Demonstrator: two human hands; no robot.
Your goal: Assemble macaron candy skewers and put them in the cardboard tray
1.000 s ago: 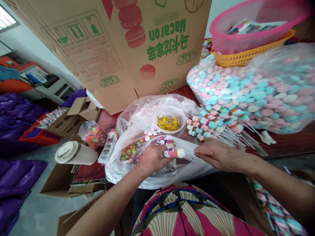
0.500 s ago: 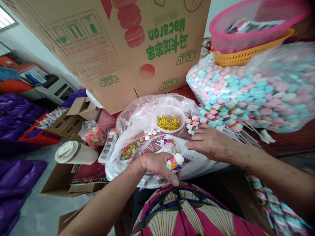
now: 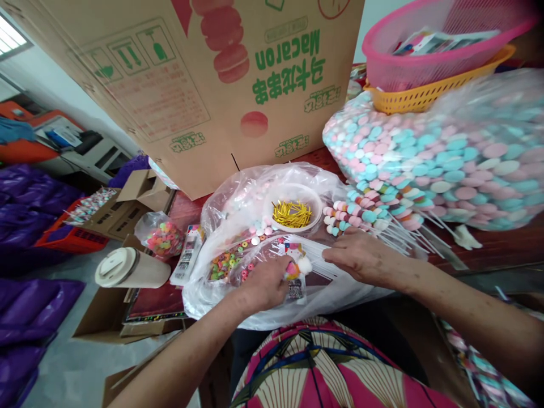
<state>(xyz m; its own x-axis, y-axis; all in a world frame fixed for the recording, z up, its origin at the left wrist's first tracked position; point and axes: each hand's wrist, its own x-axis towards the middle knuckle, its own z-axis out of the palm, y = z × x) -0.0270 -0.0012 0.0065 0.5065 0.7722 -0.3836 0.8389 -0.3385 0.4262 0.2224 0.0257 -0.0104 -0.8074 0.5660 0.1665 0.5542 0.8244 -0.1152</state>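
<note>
- Your left hand (image 3: pixel 267 283) had just swung forward from near your lap, over the crumpled translucent plastic bag (image 3: pixel 195 300); its fingers were clamped on a small, bright-printed bundle with a white rounded tip (image 3: pixel 304 265).
- That shift set the bundle above the bag, tip pointing right, and, I judged, back within easy reach of both hands.
- Your right hand (image 3: pixel 363 258) had barely moved, fingers curled; I could not tell whether they gripped one of the slim, smooth white sticks (image 3: pixel 317 252) beside them.
- Small multicoloured rings (image 3: pixel 225 263) lay among the plastic folds to your left.
- Beyond, a round white plastic tub (image 3: pixel 317 208) held shiny, thin gold strips (image 3: pixel 291 214).
- Just past your right hand, pastel disc-stacked skewers (image 3: pixel 374 204) lay piled.
- Farther off bulged a clear sack of matte pink, blue and white discs (image 3: pixel 446 153), beside a stiff brown cardboard box (image 3: pixel 225 105).
</note>
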